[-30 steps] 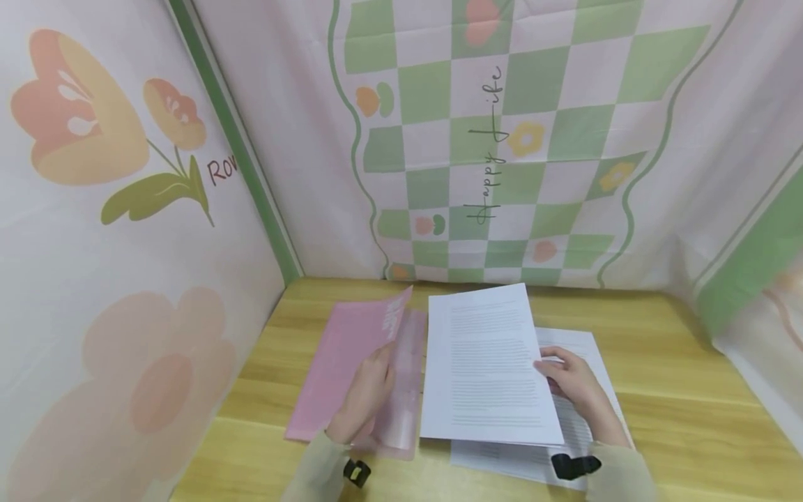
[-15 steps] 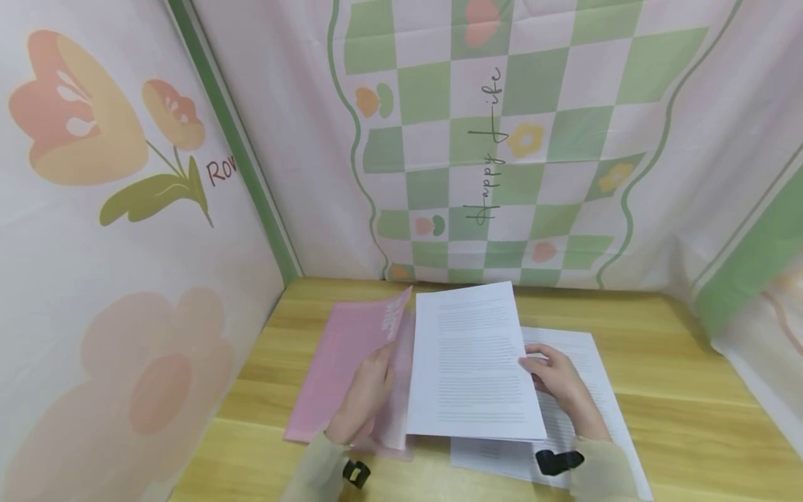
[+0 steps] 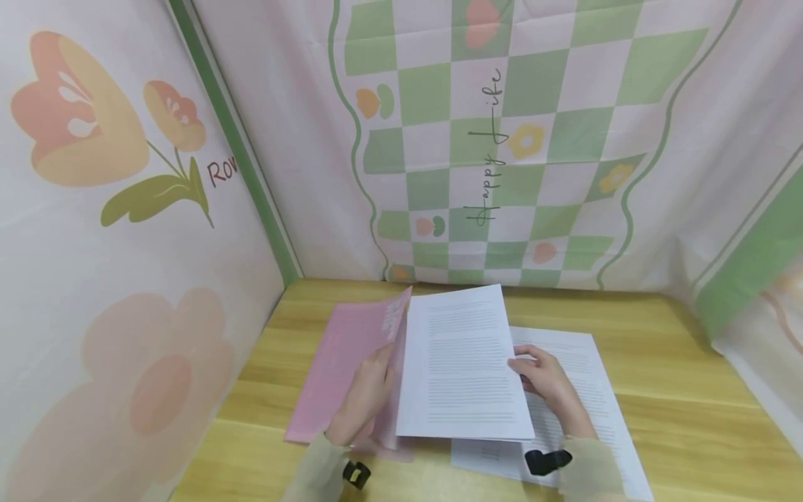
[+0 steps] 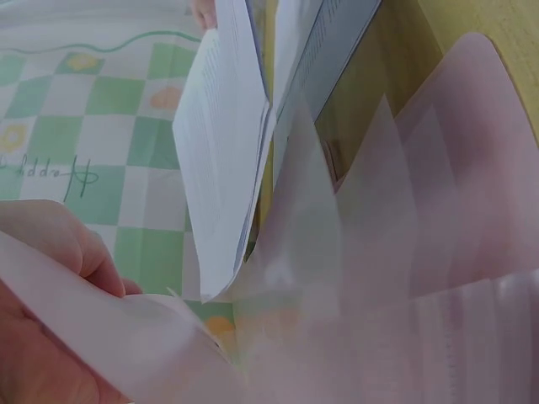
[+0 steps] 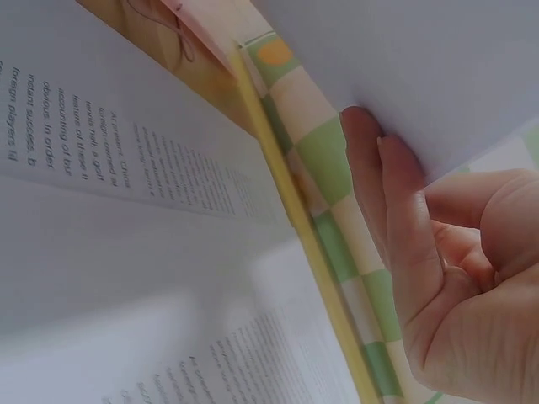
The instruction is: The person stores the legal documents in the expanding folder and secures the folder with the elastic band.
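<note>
A pink translucent folder lies on the left of the table, its cover lifted along the right side. My left hand grips that raised cover; in the left wrist view the thumb and fingers pinch the translucent sheet, and several clear leaves fan out beside it. My right hand pinches the right edge of a thin stack of printed paper, held up and tilted. The stack's left edge is right at the folder's opening. In the right wrist view, the right fingers support the stack from behind.
More printed sheets lie flat on the wooden table beneath the right forearm. A curtain with green checks hangs at the table's back edge, and a flowered curtain borders the left side.
My right hand has moved left with the paper stack, bringing its left edge over the folder's inner side. More of the flat sheets now shows. The left hand stays on the cover.
</note>
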{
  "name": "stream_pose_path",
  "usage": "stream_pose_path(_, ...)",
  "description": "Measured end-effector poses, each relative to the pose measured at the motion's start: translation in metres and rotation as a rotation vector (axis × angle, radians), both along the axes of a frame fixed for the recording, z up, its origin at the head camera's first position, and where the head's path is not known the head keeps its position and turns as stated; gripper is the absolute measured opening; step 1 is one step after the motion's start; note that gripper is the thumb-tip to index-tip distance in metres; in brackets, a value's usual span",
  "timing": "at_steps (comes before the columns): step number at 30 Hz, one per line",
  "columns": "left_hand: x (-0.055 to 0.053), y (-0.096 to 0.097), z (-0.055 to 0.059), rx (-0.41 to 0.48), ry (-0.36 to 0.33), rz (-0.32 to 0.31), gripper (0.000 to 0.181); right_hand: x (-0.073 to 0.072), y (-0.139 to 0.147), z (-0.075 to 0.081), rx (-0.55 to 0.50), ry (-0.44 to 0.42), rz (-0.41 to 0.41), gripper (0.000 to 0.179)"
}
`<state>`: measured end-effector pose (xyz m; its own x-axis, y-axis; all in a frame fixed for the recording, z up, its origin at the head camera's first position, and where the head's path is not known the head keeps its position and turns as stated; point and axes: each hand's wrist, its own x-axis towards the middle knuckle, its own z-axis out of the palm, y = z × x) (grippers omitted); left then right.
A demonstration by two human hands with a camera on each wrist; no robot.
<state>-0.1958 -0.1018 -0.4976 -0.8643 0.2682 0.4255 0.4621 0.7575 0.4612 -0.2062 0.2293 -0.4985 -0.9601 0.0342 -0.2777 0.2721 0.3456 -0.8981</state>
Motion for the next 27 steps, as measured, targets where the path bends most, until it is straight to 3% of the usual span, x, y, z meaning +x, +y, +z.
stream_pose_path(17, 0.000, 0.002, -0.002, 0.039, 0.022, -0.003, 0.045, -0.002, -0.018, -0.005, 0.035, -0.006, -0.006, 0.047)
stream_pose_path(27, 0.000, 0.002, -0.001, 0.010, 0.008, 0.039, 0.043, -0.003, -0.033, -0.007, 0.014, -0.010, -0.005, 0.044)
